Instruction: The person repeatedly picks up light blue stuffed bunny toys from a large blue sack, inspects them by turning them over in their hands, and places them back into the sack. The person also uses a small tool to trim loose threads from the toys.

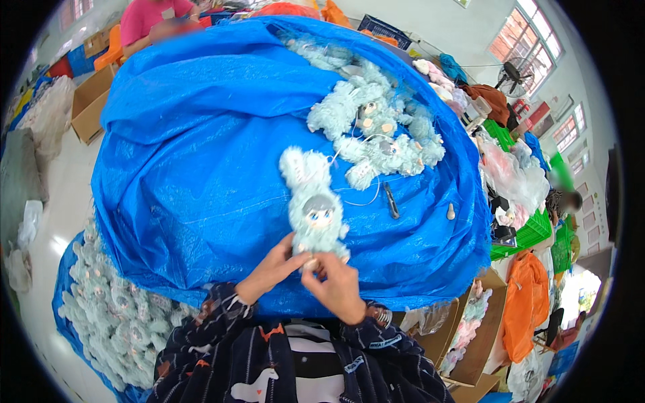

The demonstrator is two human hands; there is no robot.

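The left grip (272, 270) and right grip (333, 285) pinch the lower end of the pale-blue plush toy (312, 195), which lies just beyond them on the blue-covered surface (201, 208). Handwork at that end seems in hand; the next move likely calls for steady fingertip control.

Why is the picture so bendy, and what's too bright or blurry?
In the head view, fisheye bending tilts the window near the rim; there too, the opening at right glares white and the floor partly shines; also in the head view, the person in pink is partly smudged, but the held toy looks clear.
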